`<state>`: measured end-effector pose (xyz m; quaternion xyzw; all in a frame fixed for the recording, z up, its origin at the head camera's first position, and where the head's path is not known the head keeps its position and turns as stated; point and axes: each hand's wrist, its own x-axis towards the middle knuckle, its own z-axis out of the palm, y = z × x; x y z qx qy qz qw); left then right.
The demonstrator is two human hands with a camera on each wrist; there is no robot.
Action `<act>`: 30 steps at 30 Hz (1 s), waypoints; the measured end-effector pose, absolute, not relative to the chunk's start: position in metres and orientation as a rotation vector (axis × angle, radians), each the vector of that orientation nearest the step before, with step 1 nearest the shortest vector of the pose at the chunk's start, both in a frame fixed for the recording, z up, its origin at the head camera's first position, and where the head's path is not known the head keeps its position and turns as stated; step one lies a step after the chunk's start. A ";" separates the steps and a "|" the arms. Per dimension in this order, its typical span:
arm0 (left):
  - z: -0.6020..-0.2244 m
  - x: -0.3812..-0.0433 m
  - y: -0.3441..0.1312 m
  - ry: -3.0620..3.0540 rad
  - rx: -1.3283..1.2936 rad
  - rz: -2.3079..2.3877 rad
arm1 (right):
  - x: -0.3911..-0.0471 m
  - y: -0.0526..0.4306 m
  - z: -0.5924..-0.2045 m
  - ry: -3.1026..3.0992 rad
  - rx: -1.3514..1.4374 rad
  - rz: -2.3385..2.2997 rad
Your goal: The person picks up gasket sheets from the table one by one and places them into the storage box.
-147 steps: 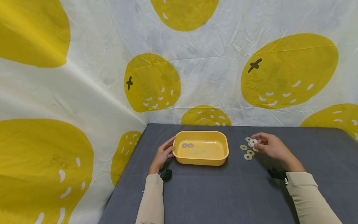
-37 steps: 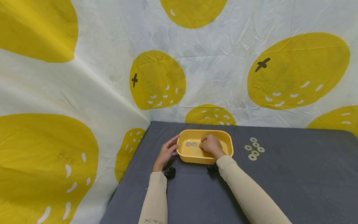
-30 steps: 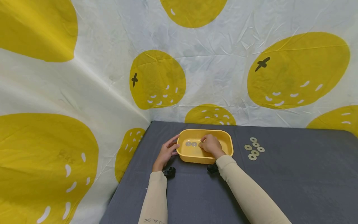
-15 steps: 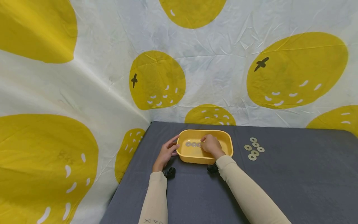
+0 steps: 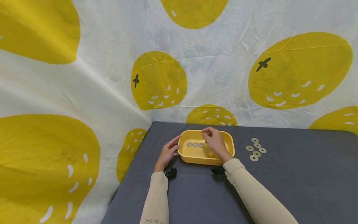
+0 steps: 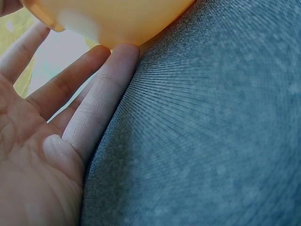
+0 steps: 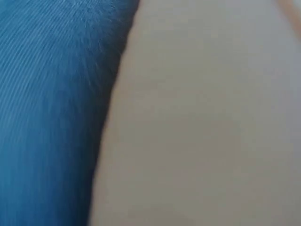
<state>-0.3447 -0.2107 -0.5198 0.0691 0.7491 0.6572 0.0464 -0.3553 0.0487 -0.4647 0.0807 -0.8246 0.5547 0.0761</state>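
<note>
Three flat metal washers [image 5: 195, 145] lie in a row inside the yellow tray [image 5: 197, 160] in the head view, towards its left side. My left hand [image 5: 166, 154] rests against the tray's left end, its fairly straight fingers touching the rim and outer wall. The left wrist view shows fingertips [image 6: 126, 52] against that wall, the lowest finger along the cloth. Over the tray's right half is my right hand [image 5: 216, 141], fingers loosely bent, with nothing seen between them. In the right wrist view a beige sleeve [image 7: 197, 122] hides this hand's fingers.
Several more washers [image 5: 256, 145] lie flat in a loose cluster on the dark grey tablecloth [image 5: 302, 168], right of the tray. A white curtain with yellow fruit shapes [image 5: 159, 81] hangs behind and to the left of the table.
My right hand carried a washer from the cluster into the tray, set it right of the other two, and has let go and risen. My left hand stays at the tray.
</note>
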 end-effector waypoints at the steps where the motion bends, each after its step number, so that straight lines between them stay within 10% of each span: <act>1: -0.520 -0.344 -0.210 2.286 0.208 2.011 | -0.352 0.054 -0.462 -2.448 0.278 1.667; 30: -0.521 -0.347 -0.209 2.316 0.185 1.999 | -0.333 0.272 -0.480 -2.768 0.076 1.350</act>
